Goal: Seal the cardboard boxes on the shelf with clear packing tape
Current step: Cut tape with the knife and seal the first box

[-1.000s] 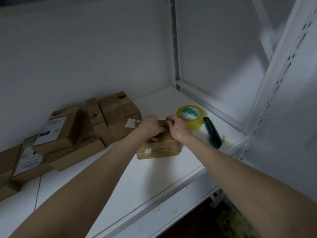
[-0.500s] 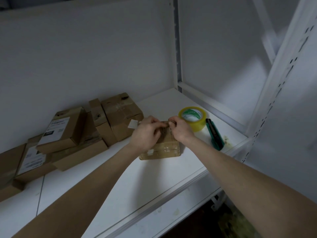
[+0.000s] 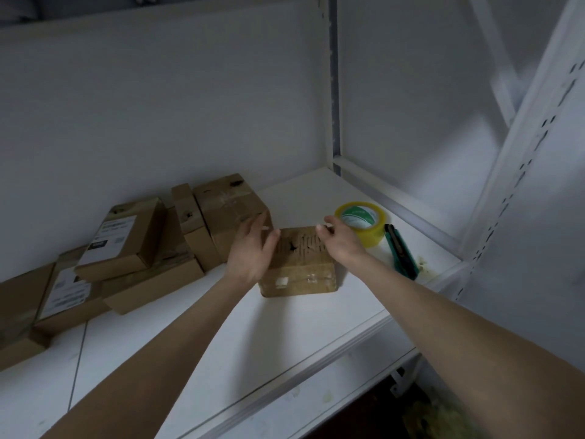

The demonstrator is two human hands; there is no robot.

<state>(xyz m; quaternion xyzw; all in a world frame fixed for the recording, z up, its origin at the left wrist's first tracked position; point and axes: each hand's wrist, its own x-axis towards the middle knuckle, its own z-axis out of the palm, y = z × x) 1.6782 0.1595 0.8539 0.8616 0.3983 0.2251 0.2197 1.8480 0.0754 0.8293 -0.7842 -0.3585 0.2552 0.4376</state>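
Now the box [image 3: 300, 267] sits mid-frame. Left hand [image 3: 250, 251] is open beside it; right hand [image 3: 342, 245] is at its far corner, grip unclear. Best to press the top flat and hold it steady.

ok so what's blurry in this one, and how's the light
Head view: the left hand is smeared by motion blur at the fingers, the right hand crisper. Head view is dim, brightest on the shelf beside the tape roll, with a soft shadow in front of the small box. Its wide lens slightly bows the shelf upright.
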